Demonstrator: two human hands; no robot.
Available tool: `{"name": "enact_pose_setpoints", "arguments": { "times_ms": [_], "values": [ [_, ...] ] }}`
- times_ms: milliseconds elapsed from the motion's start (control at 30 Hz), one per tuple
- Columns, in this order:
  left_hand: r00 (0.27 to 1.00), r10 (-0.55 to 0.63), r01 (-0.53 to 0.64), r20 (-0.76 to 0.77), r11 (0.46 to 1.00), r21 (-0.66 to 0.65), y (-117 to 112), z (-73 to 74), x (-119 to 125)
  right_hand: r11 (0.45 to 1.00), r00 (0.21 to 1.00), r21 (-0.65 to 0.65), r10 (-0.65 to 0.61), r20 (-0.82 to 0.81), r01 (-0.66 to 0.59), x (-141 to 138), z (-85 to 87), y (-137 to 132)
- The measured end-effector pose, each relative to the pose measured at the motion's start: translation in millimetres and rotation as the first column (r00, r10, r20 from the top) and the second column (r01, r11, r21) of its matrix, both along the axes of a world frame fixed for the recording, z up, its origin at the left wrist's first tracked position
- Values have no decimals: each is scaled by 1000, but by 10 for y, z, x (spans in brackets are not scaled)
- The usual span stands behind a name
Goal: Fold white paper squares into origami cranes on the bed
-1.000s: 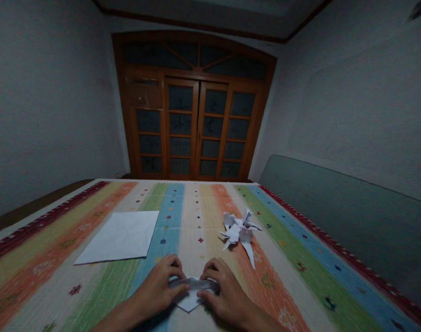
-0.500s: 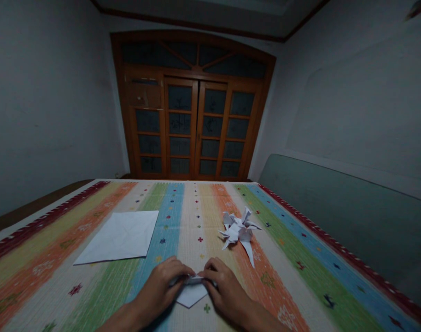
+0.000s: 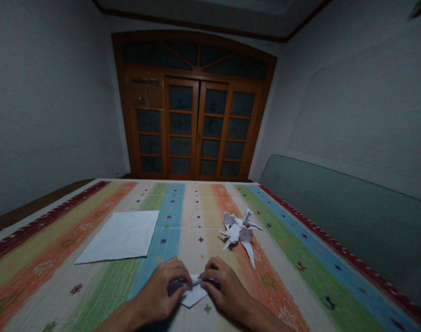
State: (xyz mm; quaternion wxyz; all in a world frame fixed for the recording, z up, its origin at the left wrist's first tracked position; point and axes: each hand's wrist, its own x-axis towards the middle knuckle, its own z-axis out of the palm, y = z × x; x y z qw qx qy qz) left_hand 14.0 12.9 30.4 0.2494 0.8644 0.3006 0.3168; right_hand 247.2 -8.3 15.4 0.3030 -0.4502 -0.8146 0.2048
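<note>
Both my hands work at the near edge of a striped woven table cloth. My left hand and my right hand pinch a folded white paper from either side, their fingertips meeting over its top fold. Its lower point sticks out below my fingers, and much of the upper part is hidden by them. Farther off, a flat white paper sheet lies to the left. A crumpled-looking white origami figure with several pointed flaps lies to the right, out of reach of my fingertips.
The cloth has bands of orange, green, blue and cream. A green padded bench runs along the right side. A dark wooden edge lies along the left side, and a wooden glazed double door stands beyond the far end.
My hands have drawn closer together over the folded paper, covering more of its top fold. The flat sheet and the origami figure have not moved.
</note>
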Motion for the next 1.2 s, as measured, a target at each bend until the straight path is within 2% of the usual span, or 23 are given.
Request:
{"name": "enact_pose_setpoints", "arguments": {
  "times_ms": [167, 367, 633, 800, 900, 1033, 1200],
  "values": [
    [999, 40, -39, -35, 998, 44, 16, -59, 17, 999, 998, 19, -46, -34, 47, -15, -55, 20],
    [992, 118, -113, -37, 985, 130, 11, -152, 3, 998, 1000, 64, -11, -8, 12, 10, -32, 16],
    [992, 84, -60, -91, 970, 235, -43, -97, 39, 974, 989, 198, 88, 119, -111, 84, -63, 51],
    [992, 36, 2, -118, 953, 303, -26, -176, 25, 950, 981, 275, 107, 164, -150, 113, -116, 92],
    [993, 41, 1, -113, 939, 343, -21, -223, 20, 938, 976, 301, 121, 182, -173, 112, -98, 94],
    [992, 69, -36, -101, 956, 291, -29, -200, 31, 945, 979, 276, 139, 149, -176, 83, -1, 59],
    [996, 40, -27, -79, 987, 160, -25, -120, 46, 948, 975, 237, 190, 113, -213, 79, 69, -5]
  ]
}}
